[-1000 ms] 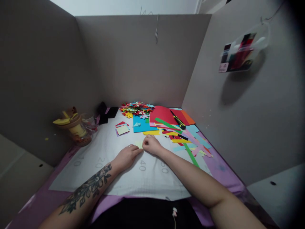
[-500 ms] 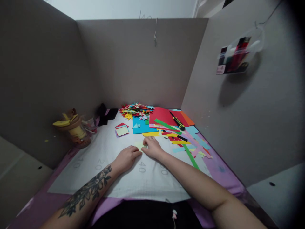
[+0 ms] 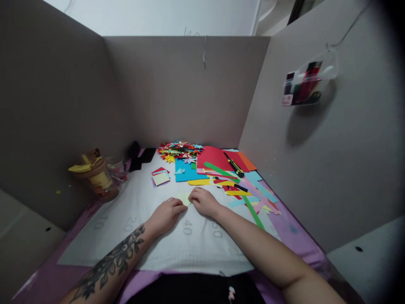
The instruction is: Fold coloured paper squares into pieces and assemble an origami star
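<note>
A small pale yellow paper piece lies on the white cutting mat. My left hand rests on the mat with its fingertips pressing the paper's left edge. My right hand has its fingers curled and pinches the paper's right side. Both hands meet over the paper near the mat's middle.
Behind the hands lie a pile of coloured paper stars, blue and red sheets, a yellow-black utility knife, loose paper strips and small squares. A jar with a yellow lid stands at left. Cardboard walls enclose the desk.
The camera tilted slightly, shifting the scene down. My right fingers worked along the yellow paper's edge; my left hand kept holding it down.
</note>
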